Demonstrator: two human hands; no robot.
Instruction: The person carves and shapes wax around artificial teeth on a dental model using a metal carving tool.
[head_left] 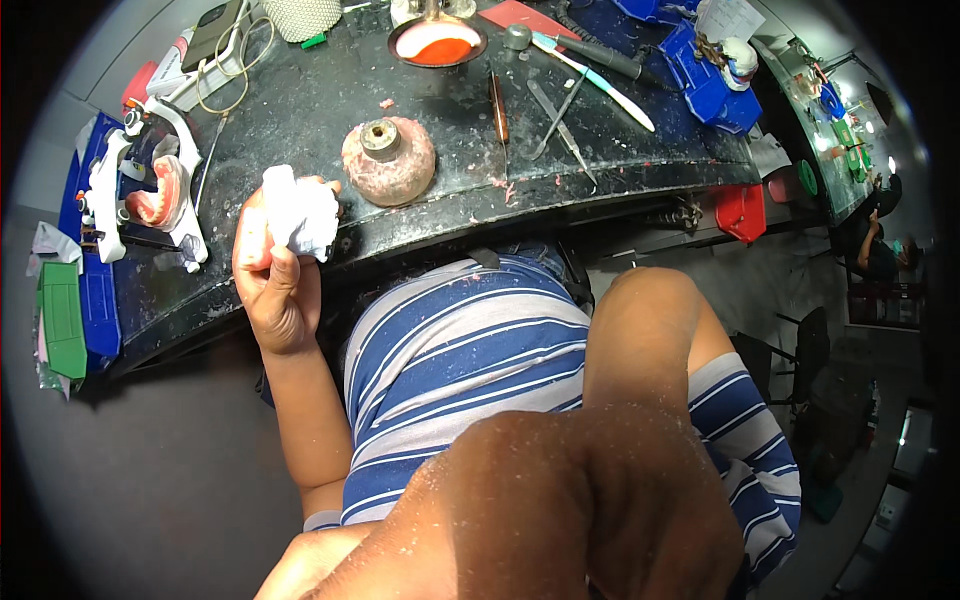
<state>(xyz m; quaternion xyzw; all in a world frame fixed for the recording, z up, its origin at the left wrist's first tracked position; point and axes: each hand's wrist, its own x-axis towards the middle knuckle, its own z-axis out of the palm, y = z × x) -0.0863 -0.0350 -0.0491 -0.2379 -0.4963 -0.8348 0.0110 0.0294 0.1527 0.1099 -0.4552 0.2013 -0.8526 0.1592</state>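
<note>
My left hand (275, 285) holds an irregular white piece (300, 215), like plaster or crumpled material, with a pinkish part under the fingers, at the bench's front edge. Right of it stands a squat, pink-crusted spirit burner (388, 165) with a metal neck. On the left, a white articulator (110, 175) carries a pink denture-like model (152, 205). My right hand (580, 500) is raised close to the camera, its back filling the lower middle, with its fingers hidden.
The dark bench (290, 120) holds a bowl of red material (440, 48), a wooden-handled tool (498, 105), metal tools (560, 125) and blue trays (700, 80). A green tray (62, 315) sits left, a red bin (738, 210) below right. Another person (880, 245) is at the far right.
</note>
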